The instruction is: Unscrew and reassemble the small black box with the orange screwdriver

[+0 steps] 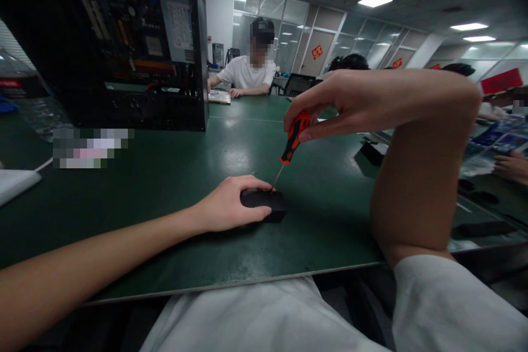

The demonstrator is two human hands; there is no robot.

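Note:
My left hand [231, 203] grips a small black box-shaped part [274, 206] and holds it down on the green table, thumb on the near side and fingers on the far side. Above it, my right hand [330, 104] is closed around the red and black handle of a screwdriver [293, 140]. The thin shaft slants down, and its tip meets the top of the black part near my left fingertips. Whether a screw sits under the tip is too small to make out.
An open black computer case [200, 66] stands at the back left, beside a plastic bottle [37, 99]. A white object [16, 184] lies at the left edge. Across the green table [173, 253] sits a person in a white shirt [251, 74]. Another person's hand [513, 168] shows at right.

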